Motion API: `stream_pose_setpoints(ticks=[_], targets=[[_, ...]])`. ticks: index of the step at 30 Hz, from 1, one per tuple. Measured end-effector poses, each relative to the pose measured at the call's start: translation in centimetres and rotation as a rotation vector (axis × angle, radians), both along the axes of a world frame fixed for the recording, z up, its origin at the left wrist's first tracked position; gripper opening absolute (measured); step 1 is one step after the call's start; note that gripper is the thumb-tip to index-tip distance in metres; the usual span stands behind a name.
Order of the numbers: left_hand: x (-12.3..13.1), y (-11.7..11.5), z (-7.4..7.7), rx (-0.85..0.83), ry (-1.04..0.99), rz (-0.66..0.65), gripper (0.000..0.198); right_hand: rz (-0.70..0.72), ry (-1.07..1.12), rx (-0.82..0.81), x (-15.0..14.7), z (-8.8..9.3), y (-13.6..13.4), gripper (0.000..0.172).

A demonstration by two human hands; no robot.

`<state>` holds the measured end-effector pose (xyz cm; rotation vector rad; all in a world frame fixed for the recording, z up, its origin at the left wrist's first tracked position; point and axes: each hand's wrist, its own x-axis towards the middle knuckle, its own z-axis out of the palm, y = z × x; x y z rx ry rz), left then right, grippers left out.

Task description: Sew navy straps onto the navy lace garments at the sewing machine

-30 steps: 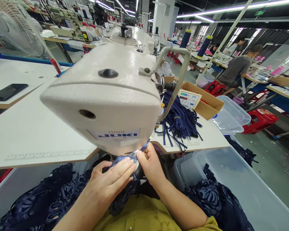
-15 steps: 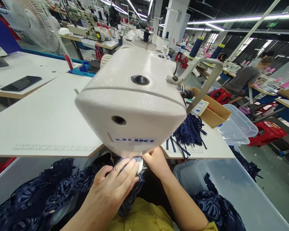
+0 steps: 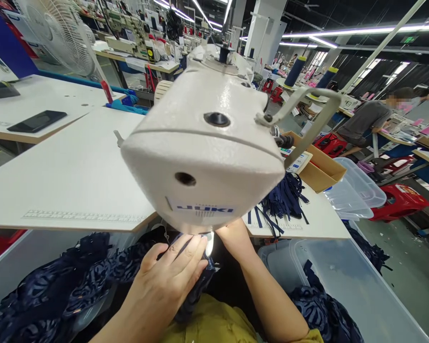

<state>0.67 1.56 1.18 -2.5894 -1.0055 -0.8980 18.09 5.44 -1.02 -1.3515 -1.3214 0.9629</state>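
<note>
A cream JUKI sewing machine head (image 3: 203, 143) fills the middle of the view. Under its front end my left hand (image 3: 168, 281) lies with fingers stretched flat on dark navy lace fabric (image 3: 57, 290), pressing it down by the lit needle area. My right hand (image 3: 232, 236) reaches in beside it from the right; its fingers are hidden under the machine head. The fabric spills down to the left over my lap.
A pile of navy strips (image 3: 284, 195) lies on the white table (image 3: 64, 181) to the right of the machine, by a control panel (image 3: 297, 162) and a cardboard box (image 3: 320, 169). Clear plastic bins (image 3: 343, 286) stand at right. A fan (image 3: 53, 33) stands at the left. Another person (image 3: 368, 119) sits at far right.
My view has swung left and moved closer to the machine head. My right hand, earlier pinching a navy strip at the needle, has slid under the head, hiding its fingers. My left hand stays flat on the fabric.
</note>
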Motion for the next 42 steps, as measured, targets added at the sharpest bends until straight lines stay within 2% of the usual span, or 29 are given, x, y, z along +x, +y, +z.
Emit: stream_pose_setpoints(ticks=[6, 23, 31, 36, 42], targets=[[1.2, -0.8, -0.6, -0.072, -0.065, 0.126, 0.025, 0.009, -0.133, 0.035, -0.1, 1.2, 0.7, 0.014], [1.5, -0.9, -1.2, -0.015, -0.056, 0.147, 0.027, 0.040, -0.217, 0.056, 0.1, 0.4, 0.8, 0.013], [1.5, -0.9, -1.0, -0.010, -0.049, 0.140, 0.026, 0.002, -0.247, 0.044, -0.1, 0.3, 0.8, 0.014], [1.5, -0.7, -1.4, 0.051, -0.066, 0.151, 0.027, -0.019, -0.255, 0.031, -0.2, 0.3, 0.6, 0.015], [1.4, -0.6, -1.7, 0.044, -0.076, 0.171, 0.025, 0.050, -0.188, 0.109, -0.1, 0.5, 0.5, 0.020]])
